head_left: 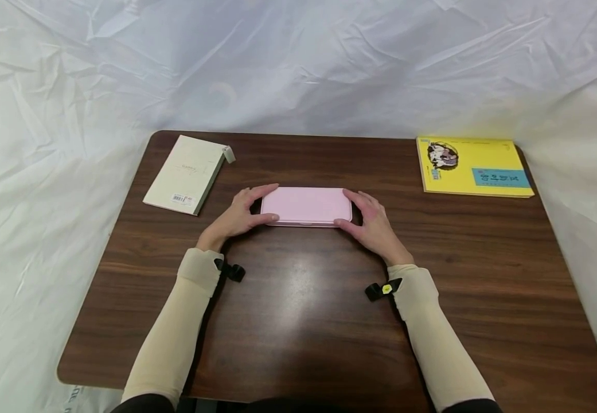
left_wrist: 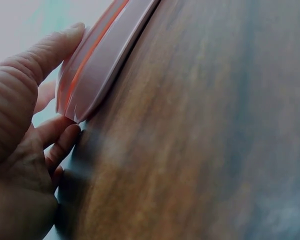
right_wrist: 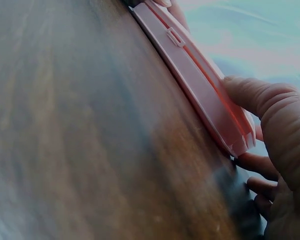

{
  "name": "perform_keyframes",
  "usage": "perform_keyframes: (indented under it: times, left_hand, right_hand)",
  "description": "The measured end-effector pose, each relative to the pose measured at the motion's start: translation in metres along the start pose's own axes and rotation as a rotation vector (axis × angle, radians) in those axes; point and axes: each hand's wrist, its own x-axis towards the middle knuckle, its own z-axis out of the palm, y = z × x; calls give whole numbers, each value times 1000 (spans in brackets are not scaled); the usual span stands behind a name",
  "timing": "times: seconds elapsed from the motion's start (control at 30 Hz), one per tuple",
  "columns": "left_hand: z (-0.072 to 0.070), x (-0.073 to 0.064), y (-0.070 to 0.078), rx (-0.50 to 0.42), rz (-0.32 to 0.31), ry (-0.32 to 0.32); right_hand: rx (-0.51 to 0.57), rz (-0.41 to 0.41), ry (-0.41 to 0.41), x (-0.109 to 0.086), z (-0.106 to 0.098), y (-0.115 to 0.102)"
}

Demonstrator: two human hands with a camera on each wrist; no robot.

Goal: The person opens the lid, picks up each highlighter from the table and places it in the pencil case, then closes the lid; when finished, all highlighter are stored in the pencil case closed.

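A flat pink pencil case (head_left: 306,205) lies lengthwise on the table, its lid down. At its left end my left hand (head_left: 238,215) grips it, thumb on the near edge and index finger by the far corner. My right hand (head_left: 374,225) holds the right end in the same way. From the right wrist, a small latch (right_wrist: 175,37) shows on the case's front side, along with an orange-red line at the seam. The left wrist view has the left thumb (left_wrist: 55,50) against the case's edge, with other fingers near its end. What the case contains is hidden.
On the dark wooden table (head_left: 298,332), a cream-covered book or box (head_left: 187,175) with a small tab (head_left: 229,154) lies at the back left. A yellow book (head_left: 473,166) lies at the back right. White plastic sheeting (head_left: 298,69) hangs behind the table.
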Motion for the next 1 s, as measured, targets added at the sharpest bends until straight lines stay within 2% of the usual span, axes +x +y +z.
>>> perform_keyframes:
  times: [0.23,0.67,0.87,1.0]
  left_hand:
    - [0,3,6,16,-2,-7]
    - [6,5,5,-4,10,-12]
    - [5,8,6,-36,-40,-14]
    - [0,7,8,-12,-76,-2]
  right_hand:
    - [-5,-35,8,-1,-3,-2]
    - [21,-18,24,-6,-2,3]
    - [10,-7,1,-4,-4,6]
    - [7,-1,-8,-1,-10,2]
